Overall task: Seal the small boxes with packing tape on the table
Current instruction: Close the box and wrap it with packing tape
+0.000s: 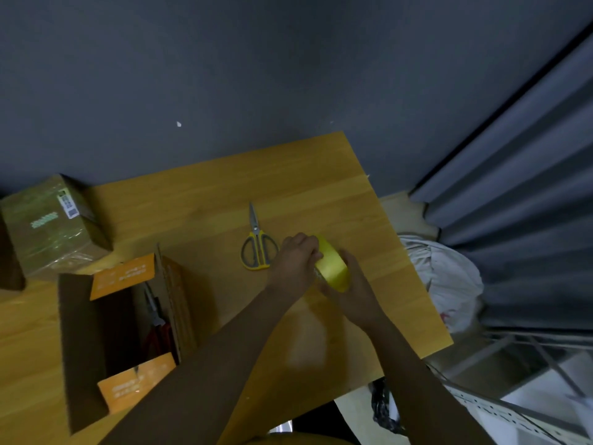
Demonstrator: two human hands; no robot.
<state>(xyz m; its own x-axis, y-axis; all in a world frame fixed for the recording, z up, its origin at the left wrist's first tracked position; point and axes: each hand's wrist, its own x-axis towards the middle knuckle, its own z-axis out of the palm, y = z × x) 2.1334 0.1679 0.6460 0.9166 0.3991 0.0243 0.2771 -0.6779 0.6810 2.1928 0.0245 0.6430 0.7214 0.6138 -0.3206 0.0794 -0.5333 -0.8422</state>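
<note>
Both hands, left (296,258) and right (353,290), gripping tape roll (332,268) above table (321,175), scissors (256,244) beside, open box (122,332) left.

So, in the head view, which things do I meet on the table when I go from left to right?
Wrapped box → open box → scissors → left hand → tape roll, which both hands hold.
</note>
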